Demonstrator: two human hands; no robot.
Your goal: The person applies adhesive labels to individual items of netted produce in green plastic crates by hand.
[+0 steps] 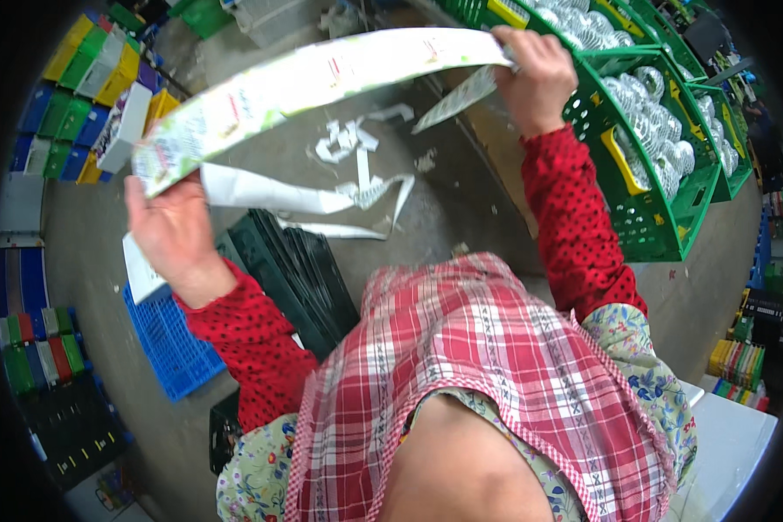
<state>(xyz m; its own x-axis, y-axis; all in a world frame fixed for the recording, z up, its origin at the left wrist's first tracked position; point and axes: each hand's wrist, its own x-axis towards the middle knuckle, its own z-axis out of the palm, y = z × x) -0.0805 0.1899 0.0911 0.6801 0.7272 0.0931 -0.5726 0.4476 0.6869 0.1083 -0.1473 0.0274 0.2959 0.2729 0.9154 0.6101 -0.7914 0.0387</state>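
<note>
A long, bowed strip of printed labels, white with green and red patches, stretches between my raised hands. My right hand is closed round its right end, and a short printed tail hangs below that hand. My left hand holds the left end, palm up; its fingers are partly hidden behind the strip. From beside this hand a plain white strip trails down toward the floor.
White paper scraps lie on the grey floor ahead. Green crates of clear, shiny round containers stand at the right. Dark folded crates and a blue crate are at the left. Coloured bins stack farther left.
</note>
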